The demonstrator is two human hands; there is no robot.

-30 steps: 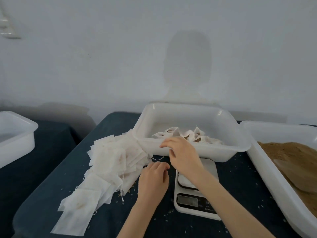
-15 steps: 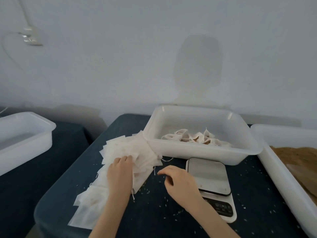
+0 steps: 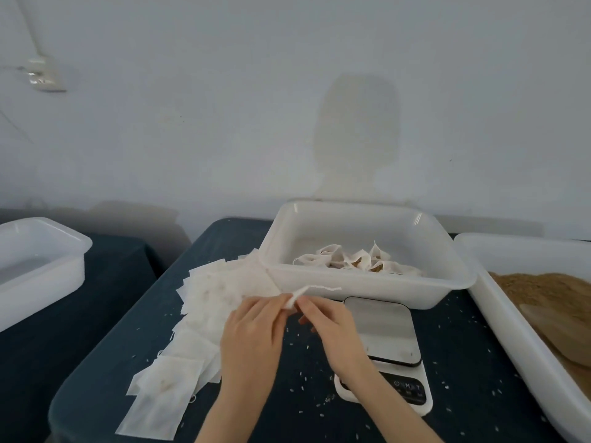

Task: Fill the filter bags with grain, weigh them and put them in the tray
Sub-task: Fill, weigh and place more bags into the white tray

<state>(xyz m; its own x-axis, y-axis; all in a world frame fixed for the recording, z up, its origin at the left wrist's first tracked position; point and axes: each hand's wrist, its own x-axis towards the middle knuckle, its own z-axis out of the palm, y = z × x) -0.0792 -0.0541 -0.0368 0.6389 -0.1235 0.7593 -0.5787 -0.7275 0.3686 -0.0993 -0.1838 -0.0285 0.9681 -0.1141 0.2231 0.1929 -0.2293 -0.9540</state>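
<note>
An empty white filter bag (image 3: 303,292) is held up between both hands, just in front of the white tray (image 3: 367,282). My left hand (image 3: 252,337) pinches its left side and my right hand (image 3: 332,327) pinches its right side. A loose pile of empty filter bags (image 3: 198,318) lies on the dark cloth to the left. The tray holds several filled bags (image 3: 355,262). A white digital scale (image 3: 387,346) with a bare grey platform sits under my right wrist. Brown grain (image 3: 550,295) fills a white tub on the right, with a scoop (image 3: 563,334) lying in it.
The grain tub's rim (image 3: 511,321) runs along the right side of the table. Another white tub (image 3: 41,257) stands on a separate dark surface at far left. Spilled grains (image 3: 303,378) dot the cloth near the scale. A white wall rises close behind.
My left hand lifted one bag off the pile and moved right; my right hand rose to meet it, and both now hold the bag. The view shifted slightly.
</note>
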